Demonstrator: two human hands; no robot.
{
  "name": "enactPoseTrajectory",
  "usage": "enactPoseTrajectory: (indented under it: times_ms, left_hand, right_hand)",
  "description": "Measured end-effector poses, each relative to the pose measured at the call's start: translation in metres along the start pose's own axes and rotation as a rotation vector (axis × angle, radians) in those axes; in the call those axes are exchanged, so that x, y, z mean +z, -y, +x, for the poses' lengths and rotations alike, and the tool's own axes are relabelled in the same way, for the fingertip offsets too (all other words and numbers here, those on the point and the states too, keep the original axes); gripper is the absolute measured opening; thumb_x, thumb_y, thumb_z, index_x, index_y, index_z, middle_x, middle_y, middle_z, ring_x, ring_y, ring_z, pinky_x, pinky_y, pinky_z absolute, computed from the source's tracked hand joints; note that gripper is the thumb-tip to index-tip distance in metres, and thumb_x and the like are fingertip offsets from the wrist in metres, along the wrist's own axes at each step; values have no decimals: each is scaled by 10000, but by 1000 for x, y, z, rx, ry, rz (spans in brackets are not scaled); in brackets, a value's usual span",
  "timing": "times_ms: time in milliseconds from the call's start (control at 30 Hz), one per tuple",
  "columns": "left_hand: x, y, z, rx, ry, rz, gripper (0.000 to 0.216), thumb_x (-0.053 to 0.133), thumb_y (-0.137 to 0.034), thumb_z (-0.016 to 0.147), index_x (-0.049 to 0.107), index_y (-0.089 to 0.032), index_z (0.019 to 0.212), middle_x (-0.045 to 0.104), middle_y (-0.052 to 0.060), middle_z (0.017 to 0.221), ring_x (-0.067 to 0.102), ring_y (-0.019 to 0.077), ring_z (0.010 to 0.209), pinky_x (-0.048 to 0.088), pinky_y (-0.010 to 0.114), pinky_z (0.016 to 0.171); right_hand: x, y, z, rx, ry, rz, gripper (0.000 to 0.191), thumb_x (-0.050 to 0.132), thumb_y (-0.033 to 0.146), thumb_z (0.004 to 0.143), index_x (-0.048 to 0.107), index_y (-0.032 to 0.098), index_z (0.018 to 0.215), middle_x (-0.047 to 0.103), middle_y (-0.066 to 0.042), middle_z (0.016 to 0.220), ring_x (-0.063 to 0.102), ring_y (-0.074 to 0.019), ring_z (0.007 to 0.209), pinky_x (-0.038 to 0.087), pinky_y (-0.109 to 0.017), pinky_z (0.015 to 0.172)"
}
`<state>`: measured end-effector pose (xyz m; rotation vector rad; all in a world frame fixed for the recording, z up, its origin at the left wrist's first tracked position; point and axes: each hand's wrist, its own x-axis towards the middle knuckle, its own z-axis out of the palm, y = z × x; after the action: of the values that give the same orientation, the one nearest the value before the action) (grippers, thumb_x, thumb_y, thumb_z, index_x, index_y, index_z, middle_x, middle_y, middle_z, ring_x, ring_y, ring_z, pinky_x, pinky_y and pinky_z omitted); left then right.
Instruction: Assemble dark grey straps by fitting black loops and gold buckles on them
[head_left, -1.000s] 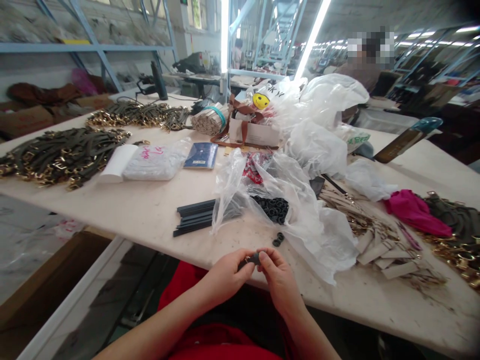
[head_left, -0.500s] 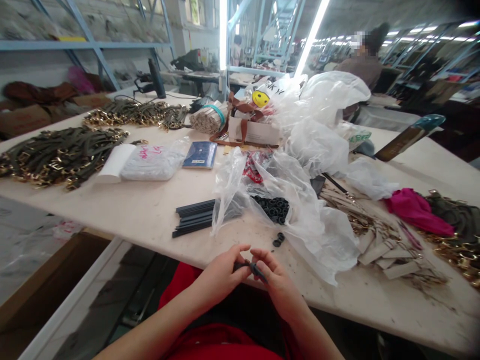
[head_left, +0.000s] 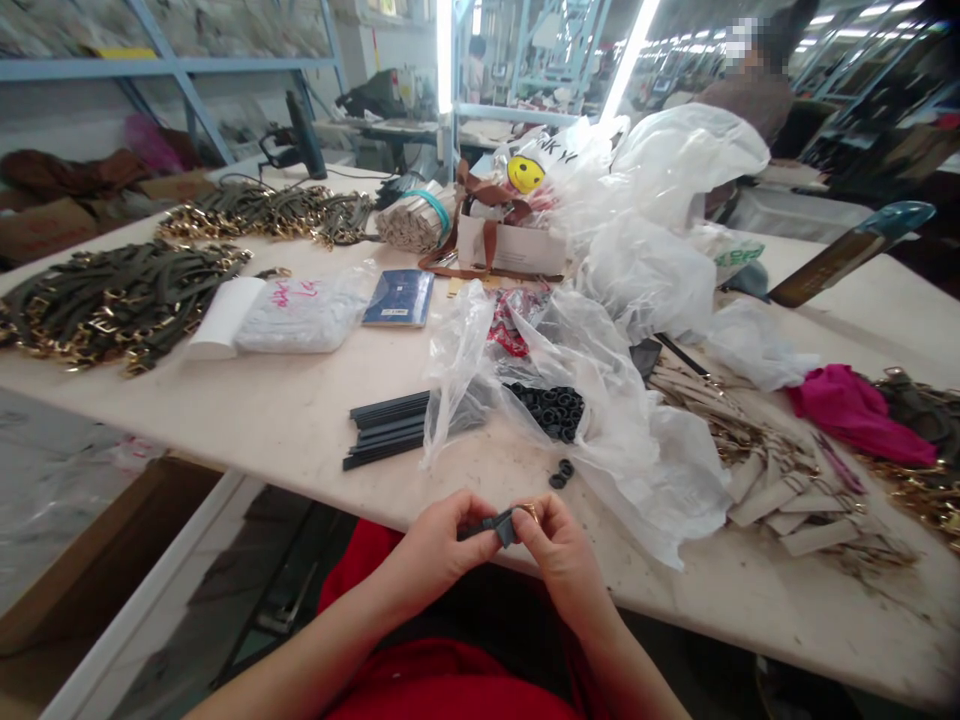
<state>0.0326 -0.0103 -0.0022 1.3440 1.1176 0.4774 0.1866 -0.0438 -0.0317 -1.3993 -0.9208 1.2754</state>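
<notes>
My left hand [head_left: 442,545] and my right hand [head_left: 559,555] meet at the near table edge, both pinched on one small dark strap piece [head_left: 491,525]. A glint of gold metal shows at its right end by my right fingers. Just beyond them two black rubber rings [head_left: 559,473] lie loose on the table. Farther back a clear plastic bag [head_left: 600,420] holds a heap of black rings [head_left: 551,408]. A stack of dark flat strips [head_left: 386,430] lies left of the bag, partly under it.
Piles of dark straps with gold buckles [head_left: 112,305] cover the far left of the beige table [head_left: 262,420]. Tan strap pieces [head_left: 757,470], a magenta cloth [head_left: 851,410], white bags [head_left: 660,210] and a cardboard box [head_left: 510,255] crowd the right and back. A person stands far behind.
My hands stayed at the table edge and turned the small dark piece between the fingers. The camera tipped slightly, shifting the scene a little.
</notes>
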Motion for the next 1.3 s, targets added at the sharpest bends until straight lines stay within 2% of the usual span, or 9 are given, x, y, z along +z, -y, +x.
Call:
enactPoseTrajectory:
  times_ms: [167,267,400,567,667,967,1067,1167,1300]
  left_hand:
    - [3,1,-1,-107,80,-239,218,619,-280,661,537,-147,813,583,-26,662,533,113,605,406,232,592]
    - [4,5,-2,-175,94,-304,241,631,-283,657,540,-137,826,607,-16,681,548,103,599,396,217,575]
    - [5,10,-3,-236,138,-324,254,656,-289,639,546,-128,801,632,-4,669,562,99,570,389,208,546]
    - [10,14,-7,-277,225,-335,210,660,-245,610,564,-130,758,613,-28,585,559,92,527,397,206,533]
    - [13,14,-9,-303,245,-331,197,655,-217,591,566,-130,744,606,-37,578,558,88,522,396,200,528]
    - [16,14,1,-207,194,-221,327,651,-273,618,525,-145,891,561,-51,602,561,111,537,437,232,548]
    - [11,7,6,-160,248,-142,373,640,-285,640,515,-149,965,561,-51,607,568,119,549,426,222,546]
    - [5,0,8,-176,376,36,222,568,-332,710,561,-139,820,599,-8,656,580,124,577,415,211,541]
    - [2,-1,11,-187,424,168,266,442,-387,783,540,-147,727,611,8,672,577,118,559,414,198,521]
  right_hand:
    - [-1,-7,1,-151,-178,-311,191,586,321,740,495,198,853,498,43,614,475,-129,546,388,-253,547]
    - [-6,-4,-1,-162,-33,-376,209,546,289,756,543,192,942,560,21,657,514,-137,565,400,-253,551]
    - [-16,2,-6,-178,219,-445,107,516,265,772,600,206,742,550,30,591,486,-125,522,368,-235,500]
    - [-26,12,-14,-369,365,-596,114,528,184,752,634,227,744,572,9,651,510,-143,606,376,-247,569]
    - [-29,14,-18,-361,443,-619,121,518,181,763,626,234,749,578,5,670,522,-150,627,379,-251,576]
    - [-21,-7,-24,-244,251,-485,150,441,297,855,552,207,897,601,-21,791,551,-170,712,407,-279,650]
    - [-21,-8,-24,-196,248,-379,187,429,330,865,540,206,951,584,-12,773,538,-160,684,416,-270,629]
    - [-23,-11,-25,-178,215,-353,205,401,340,883,547,206,933,582,-13,761,550,-159,702,429,-266,644]
    - [-24,-19,-25,-244,150,-400,209,389,301,893,564,210,963,624,-34,828,585,-165,756,453,-272,688]
